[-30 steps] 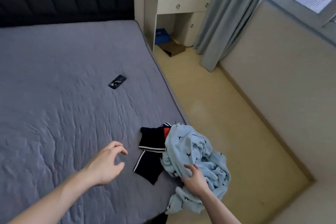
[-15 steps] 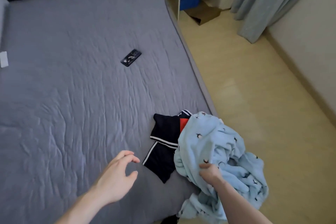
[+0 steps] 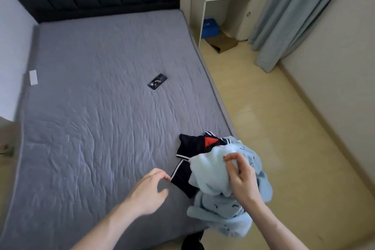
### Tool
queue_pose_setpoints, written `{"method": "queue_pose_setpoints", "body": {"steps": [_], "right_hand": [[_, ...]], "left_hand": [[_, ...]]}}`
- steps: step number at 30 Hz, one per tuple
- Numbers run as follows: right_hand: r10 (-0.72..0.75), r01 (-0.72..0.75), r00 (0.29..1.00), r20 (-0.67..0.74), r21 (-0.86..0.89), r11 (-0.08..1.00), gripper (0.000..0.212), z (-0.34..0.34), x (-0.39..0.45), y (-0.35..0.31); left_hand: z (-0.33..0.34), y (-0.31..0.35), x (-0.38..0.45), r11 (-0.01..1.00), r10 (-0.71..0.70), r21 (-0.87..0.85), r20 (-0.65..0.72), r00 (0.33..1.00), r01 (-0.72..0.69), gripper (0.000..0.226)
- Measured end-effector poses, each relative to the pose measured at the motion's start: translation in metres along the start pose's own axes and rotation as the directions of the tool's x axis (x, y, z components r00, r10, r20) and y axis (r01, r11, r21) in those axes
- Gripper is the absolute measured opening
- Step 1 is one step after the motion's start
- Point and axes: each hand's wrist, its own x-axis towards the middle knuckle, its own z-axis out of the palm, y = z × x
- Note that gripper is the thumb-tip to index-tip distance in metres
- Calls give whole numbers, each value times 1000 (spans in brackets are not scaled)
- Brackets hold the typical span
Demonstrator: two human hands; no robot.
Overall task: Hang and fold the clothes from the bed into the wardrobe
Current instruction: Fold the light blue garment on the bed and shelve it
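A grey quilted bed [image 3: 101, 128] fills the left and centre of the frame, a dark phone [image 3: 157, 81] lying near its middle. At the bed's lower right edge, a crumpled light blue garment [image 3: 215, 176] partly covers a navy garment with white stripes [image 3: 186, 160]. The right hand [image 3: 241, 178] pinches the blue fabric. The left hand [image 3: 148, 191] hovers beside the navy piece, fingers loosely curled, holding nothing.

Left hand [image 3: 149, 191] hovers loosely curled; right hand [image 3: 240, 178] pinches.
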Motion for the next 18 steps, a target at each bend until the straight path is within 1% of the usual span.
{"method": "queue_pose_setpoints", "body": {"steps": [3,5,6,7,9,10,12,14,16,18], "right_hand": [[-115,119,993,-35,105,987,14,10,-21,-75],[-202,208,978,-53,167,964,14,21,-35,-121],[-249,255,967,-57,198,947,13,28,-41,-145],[-291,297,955,-60,230,927,13,36,-45,-169],[-366,371,928,-74,280,885,17,52,-52,-217],[-399,405,913,-83,304,863,20,60,-55,-242],[-472,478,874,-112,368,798,22,76,-61,-291],[-556,559,819,-141,412,720,21,90,-67,-334],[-619,610,775,-126,404,682,18,105,-70,-365],[-640,617,765,-80,377,691,15,119,-69,-380]], "left_hand": [[-20,-11,-32,998,64,-25,-3,998,-64,55],[-34,-18,-58,983,129,-130,-20,991,-131,78],[-42,-19,-72,962,174,-207,-41,984,-179,85],[-50,-18,-85,936,213,-272,-77,974,-226,87],[-67,-14,-107,889,258,-343,-171,951,-303,86],[-74,-13,-117,874,277,-347,-220,935,-341,85],[-91,-13,-133,881,292,-285,-297,909,-376,83],[-107,-22,-144,893,265,-262,-350,899,-365,78],[-125,-36,-153,896,229,-259,-425,876,-360,62],[-144,-52,-163,930,175,-204,-485,857,-306,37]]}}
